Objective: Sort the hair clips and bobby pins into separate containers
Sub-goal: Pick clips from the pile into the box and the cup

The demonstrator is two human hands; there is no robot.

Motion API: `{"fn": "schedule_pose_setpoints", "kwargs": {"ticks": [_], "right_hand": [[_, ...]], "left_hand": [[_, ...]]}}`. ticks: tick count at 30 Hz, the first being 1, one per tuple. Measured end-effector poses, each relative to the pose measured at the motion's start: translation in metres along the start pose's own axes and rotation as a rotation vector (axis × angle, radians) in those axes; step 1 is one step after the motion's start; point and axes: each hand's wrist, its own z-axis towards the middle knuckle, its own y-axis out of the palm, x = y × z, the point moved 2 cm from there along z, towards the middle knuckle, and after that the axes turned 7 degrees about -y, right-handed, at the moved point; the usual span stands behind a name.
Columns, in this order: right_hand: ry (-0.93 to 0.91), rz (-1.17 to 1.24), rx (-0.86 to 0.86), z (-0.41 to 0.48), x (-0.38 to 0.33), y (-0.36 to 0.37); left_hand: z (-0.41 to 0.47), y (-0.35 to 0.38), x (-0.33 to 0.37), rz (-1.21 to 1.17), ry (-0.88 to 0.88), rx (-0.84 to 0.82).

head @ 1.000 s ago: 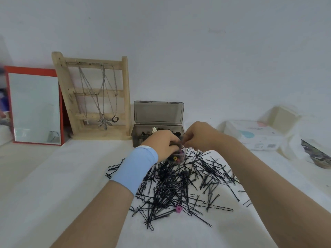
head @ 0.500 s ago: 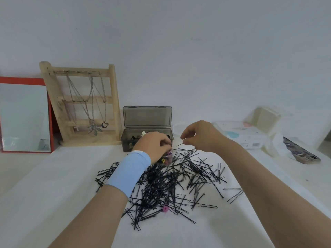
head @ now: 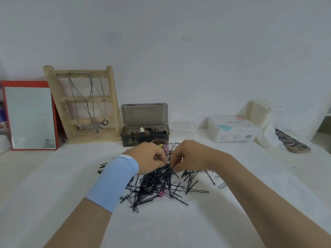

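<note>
Black bobby pins (head: 157, 183) lay heaped on the white table (head: 53, 176). The left hand (head: 148, 158) and right hand (head: 189, 156), fingers curled, pinched pins at the heap's far edge, near the smoky box (head: 129, 138) of hair clips (head: 146, 130).

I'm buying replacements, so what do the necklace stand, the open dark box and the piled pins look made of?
Necklace stand: pale, matte wood, apparently unvarnished, with chunky rails. Dark box: smoky translucent plastic; its contents show through the wall. Piled pins: likely thin metal wire coated black, though too fine to confirm.
</note>
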Motion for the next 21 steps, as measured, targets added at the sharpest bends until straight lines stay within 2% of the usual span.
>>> {"fn": "schedule_pose_setpoints", "kwargs": {"ticks": [3, 6, 10, 15, 21], "right_hand": [[-0.055, 0.027, -0.129, -0.001, -0.024, 0.009], [-0.084, -0.008, -0.26, 0.0, -0.039, 0.025], [-0.084, 0.005, -0.25, 0.004, -0.042, 0.029], [-0.028, 0.169, -0.09, 0.005, -0.027, 0.005], [0.049, 0.112, 0.364, 0.041, -0.007, -0.018]], "left_hand": [[-0.012, -0.002, -0.007, 0.037, -0.019, -0.028], [-0.02, -0.005, -0.02, 0.018, -0.062, 0.034], [-0.022, -0.003, -0.036, 0.012, -0.11, 0.111], [-0.022, 0.004, -0.048, 0.01, -0.157, -0.002], [-0.014, -0.002, -0.055, -0.028, -0.16, -0.019]]}}
